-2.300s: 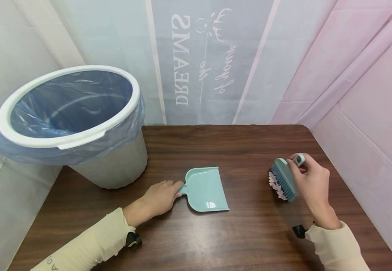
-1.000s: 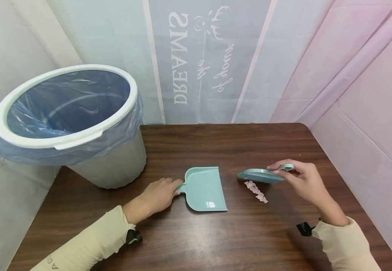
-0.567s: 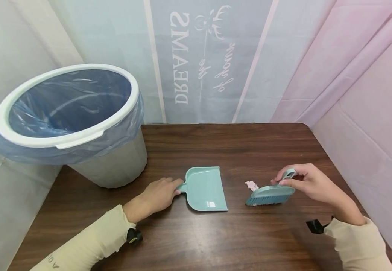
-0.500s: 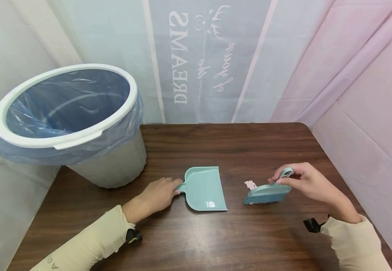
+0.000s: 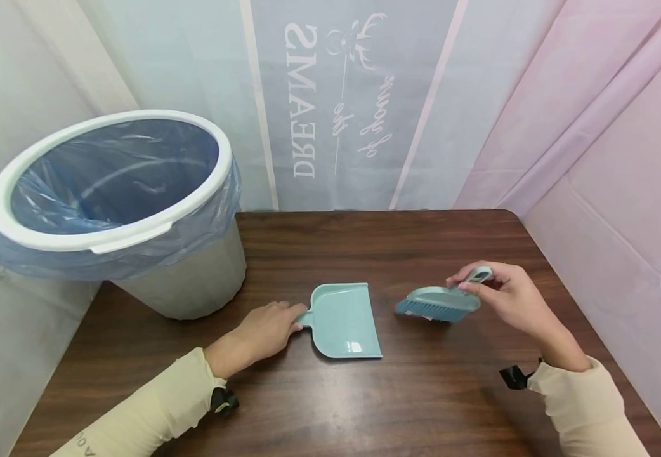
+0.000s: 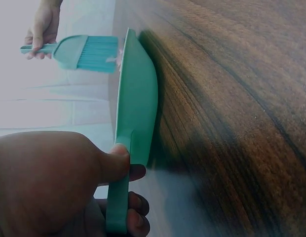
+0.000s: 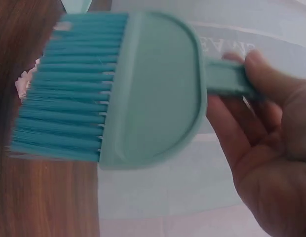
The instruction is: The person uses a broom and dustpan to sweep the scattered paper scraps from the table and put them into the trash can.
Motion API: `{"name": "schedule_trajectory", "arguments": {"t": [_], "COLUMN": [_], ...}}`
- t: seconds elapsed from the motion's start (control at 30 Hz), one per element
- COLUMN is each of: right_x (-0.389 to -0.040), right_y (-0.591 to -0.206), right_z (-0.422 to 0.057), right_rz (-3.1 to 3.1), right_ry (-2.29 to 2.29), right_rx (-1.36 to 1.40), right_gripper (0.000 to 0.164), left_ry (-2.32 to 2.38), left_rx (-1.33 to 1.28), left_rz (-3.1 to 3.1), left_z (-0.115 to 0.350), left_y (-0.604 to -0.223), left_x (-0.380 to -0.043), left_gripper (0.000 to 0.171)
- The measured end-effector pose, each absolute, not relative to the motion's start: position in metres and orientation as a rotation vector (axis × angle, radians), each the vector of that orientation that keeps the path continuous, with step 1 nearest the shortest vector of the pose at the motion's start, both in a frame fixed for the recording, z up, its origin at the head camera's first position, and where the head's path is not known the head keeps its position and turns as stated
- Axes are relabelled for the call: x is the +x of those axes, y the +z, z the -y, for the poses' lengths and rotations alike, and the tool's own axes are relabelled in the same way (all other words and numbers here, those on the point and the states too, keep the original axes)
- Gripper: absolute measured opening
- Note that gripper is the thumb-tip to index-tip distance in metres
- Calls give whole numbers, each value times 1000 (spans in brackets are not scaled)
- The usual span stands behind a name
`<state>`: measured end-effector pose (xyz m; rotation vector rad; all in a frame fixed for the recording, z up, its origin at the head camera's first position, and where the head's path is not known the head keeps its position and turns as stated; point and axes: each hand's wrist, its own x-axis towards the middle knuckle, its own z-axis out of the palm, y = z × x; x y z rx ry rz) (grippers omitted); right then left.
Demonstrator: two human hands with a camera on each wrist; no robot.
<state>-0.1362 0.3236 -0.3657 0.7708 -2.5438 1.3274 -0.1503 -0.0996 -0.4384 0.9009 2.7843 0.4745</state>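
A mint-green dustpan (image 5: 344,320) lies on the wooden table, its wide edge facing right. My left hand (image 5: 264,330) pinches its handle, thumb on one side and fingers curled on the other in the left wrist view. To the right, my right hand (image 5: 510,298) grips the handle of a small hand brush (image 5: 436,299) with blue-green bristles, a short gap from the dustpan's edge. Pink paper scraps (image 7: 25,81) show past the bristles in the right wrist view; in the head view the brush mostly hides them.
A grey waste bin (image 5: 199,279) with a white rim and blue plastic liner stands at the table's back left. Fabric curtains (image 5: 347,108) rise behind the wooden table (image 5: 307,406) and along its sides.
The brush has gone from the far right toward the dustpan, tilting and dipping along the way, and the pink scraps shifted left with it. My left hand and the dustpan stay put.
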Motion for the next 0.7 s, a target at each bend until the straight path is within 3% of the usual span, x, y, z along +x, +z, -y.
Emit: {"name": "schedule_trajectory", "arguments": {"t": [0.33, 0.7], "right_x": [-126, -120], "right_y": [-364, -383], "right_z": [-309, -287], "right_rz": [2425, 2448], "right_ry": [848, 565], "right_rx": [298, 225], "right_gripper": [18, 16], "left_ry": [405, 318], "left_rx": [925, 952], "left_rz": [-2817, -2837], "left_z": [99, 91], "left_y": [-438, -423], "left_x": [-151, -154], "left_gripper": [14, 10]}}
